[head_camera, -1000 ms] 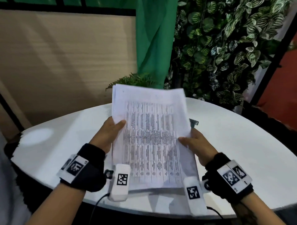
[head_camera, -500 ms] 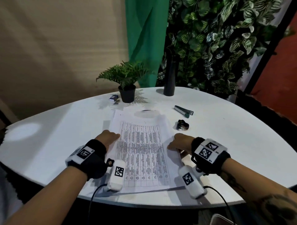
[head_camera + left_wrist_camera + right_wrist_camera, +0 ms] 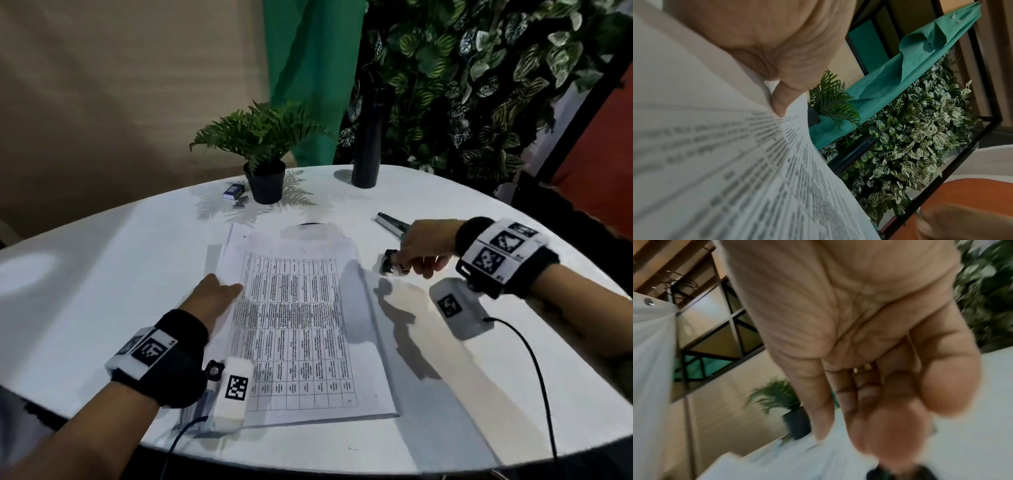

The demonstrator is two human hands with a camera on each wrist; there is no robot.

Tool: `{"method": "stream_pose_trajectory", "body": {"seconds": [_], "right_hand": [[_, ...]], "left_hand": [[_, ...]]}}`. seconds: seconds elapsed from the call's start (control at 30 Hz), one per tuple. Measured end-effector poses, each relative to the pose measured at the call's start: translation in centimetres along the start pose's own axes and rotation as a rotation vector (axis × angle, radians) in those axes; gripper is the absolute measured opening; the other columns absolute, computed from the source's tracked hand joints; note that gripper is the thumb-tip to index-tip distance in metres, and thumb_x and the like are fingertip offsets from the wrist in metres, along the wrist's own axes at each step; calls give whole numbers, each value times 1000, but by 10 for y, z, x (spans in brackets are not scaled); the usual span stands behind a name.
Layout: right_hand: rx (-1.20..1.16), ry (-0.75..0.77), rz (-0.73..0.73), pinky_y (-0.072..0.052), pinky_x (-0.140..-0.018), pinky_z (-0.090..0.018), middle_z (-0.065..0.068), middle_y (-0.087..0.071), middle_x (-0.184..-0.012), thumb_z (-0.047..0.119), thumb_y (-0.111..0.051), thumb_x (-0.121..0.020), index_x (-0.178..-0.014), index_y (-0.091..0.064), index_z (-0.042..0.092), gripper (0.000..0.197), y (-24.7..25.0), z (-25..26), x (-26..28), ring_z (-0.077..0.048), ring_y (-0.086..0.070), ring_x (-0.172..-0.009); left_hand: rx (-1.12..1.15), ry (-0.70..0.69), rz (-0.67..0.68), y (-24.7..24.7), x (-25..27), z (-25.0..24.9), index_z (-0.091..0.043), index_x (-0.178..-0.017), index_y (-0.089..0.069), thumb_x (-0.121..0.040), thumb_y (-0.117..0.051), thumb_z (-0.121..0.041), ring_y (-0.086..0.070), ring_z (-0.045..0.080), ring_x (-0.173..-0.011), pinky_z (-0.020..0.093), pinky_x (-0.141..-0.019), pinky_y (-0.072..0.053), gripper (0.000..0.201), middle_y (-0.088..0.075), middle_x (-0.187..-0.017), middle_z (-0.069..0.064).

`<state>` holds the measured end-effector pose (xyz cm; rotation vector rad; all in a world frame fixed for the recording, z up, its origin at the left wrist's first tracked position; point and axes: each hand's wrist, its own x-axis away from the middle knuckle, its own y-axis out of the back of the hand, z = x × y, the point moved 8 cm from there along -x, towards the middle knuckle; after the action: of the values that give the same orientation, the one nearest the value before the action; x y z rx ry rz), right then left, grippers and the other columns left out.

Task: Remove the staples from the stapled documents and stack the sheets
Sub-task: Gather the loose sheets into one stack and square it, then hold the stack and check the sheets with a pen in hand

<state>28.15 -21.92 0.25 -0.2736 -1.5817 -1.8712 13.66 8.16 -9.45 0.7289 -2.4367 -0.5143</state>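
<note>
The stapled documents (image 3: 301,325), white sheets printed with a table, lie flat in the middle of the white round table (image 3: 102,274). My left hand (image 3: 219,291) rests on their left edge with straight fingers. In the left wrist view its thumb (image 3: 779,104) presses the paper (image 3: 735,162). A black staple remover (image 3: 389,264) sits on the table to the right of the sheets. My right hand (image 3: 419,253) hovers over it, fingertips at it, thumb apart from the fingers. The blurred right wrist view shows the remover (image 3: 900,473) just below the fingertips (image 3: 890,443).
At the back stand a potted fern (image 3: 265,185) and a tall black bottle (image 3: 368,137). A small blue and white box (image 3: 233,191) lies left of the pot. A silver and green tool (image 3: 390,222) lies behind my right hand. Cables run off the table's near edge.
Both hands held the sheets up, then laid them flat on the table. My right hand has since left the paper and moved right to the staple remover. The left hand stays on the sheets.
</note>
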Motion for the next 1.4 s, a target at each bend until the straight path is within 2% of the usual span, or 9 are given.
{"method": "stream_pose_trajectory", "body": {"seconds": [0.17, 0.3, 0.53, 0.67, 0.8, 0.97, 1.13, 1.27, 1.4], "right_hand": [[318, -110, -363, -48, -83, -35, -17, -65, -98, 38, -58, -88, -103, -62, -1, 43, 70, -30, -83, -30, -59, -89], [353, -44, -332, -42, -97, -41, -16, -49, -137, 66, -51, -78, -139, -37, 11, 83, 56, -37, -134, -35, -50, -119], [447, -1, -344, -52, -60, -31, -9, -57, -66, 37, -60, -66, -65, -51, 13, 25, 59, -32, -141, -26, -53, -57], [-382, -27, -361, -48, -78, -39, -15, -52, -86, 21, -36, -96, -69, -47, 9, 31, 68, -36, -113, -26, -50, -73], [-1314, 5, -244, -46, -61, -28, -2, -54, -55, 18, -39, -92, -69, -45, 15, 23, 41, -37, -57, -13, -50, -50], [-1204, 64, -36, -45, -42, -19, -6, -56, -76, 22, -67, -84, -80, -54, 12, 17, -27, -8, -15, -11, -52, -47], [-1205, 222, -131, -36, -37, -19, -4, -48, -59, 19, -73, -74, -76, -51, 11, 24, -23, 20, 28, -9, -44, -41], [-1258, 433, -417, -35, -38, -18, -2, -53, -59, 14, -75, -64, -85, -57, 7, 28, 13, 27, 84, -7, -47, -40], [-1135, 598, -1073, -44, -48, -24, 7, -62, -63, 18, -76, -72, -80, -57, 19, 20, 38, 20, 161, -8, -52, -53]], "left_hand": [[32, 0, -3, -3, -3, 3, 8, -139, -29, -96, -52, -17, -38, 29, -129, 30, -96, -32, 54, -37, -143, 19], [67, -8, -8, -4, -2, 3, 8, -135, -34, -96, -51, -14, -43, 28, -121, 24, -85, -28, 47, -43, -135, 15], [172, -34, 62, -4, -4, 8, 5, -131, -40, -95, -54, -19, -46, 25, -118, 28, -95, -33, 45, -49, -129, 10], [295, -114, 125, 0, 10, 1, -2, -131, -45, -84, -67, -35, -50, 22, -123, 40, -111, -32, 62, -54, -133, 7], [391, -205, 140, 3, 26, -7, -4, -133, -45, -96, -48, -8, -51, 21, -123, 40, -112, -32, 37, -57, -130, 8], [484, -408, 192, 17, 55, -38, -13, -135, -44, -95, -48, -14, -60, 10, -115, 31, -100, -46, 40, -62, -126, -1], [572, -607, 192, 36, 87, -69, -12, -136, -43, -90, -60, -29, -57, 22, -121, 42, -102, -45, 52, -60, -130, 6], [598, -794, 141, 52, 121, -101, -7, -135, -41, -92, -49, -13, -59, 14, -116, 24, -92, -51, 44, -62, -126, 1], [623, -991, 59, 62, 157, -130, -17, -130, -43, -91, -50, -15, -58, 15, -117, 26, -94, -49, 39, -60, -127, -4]]}}
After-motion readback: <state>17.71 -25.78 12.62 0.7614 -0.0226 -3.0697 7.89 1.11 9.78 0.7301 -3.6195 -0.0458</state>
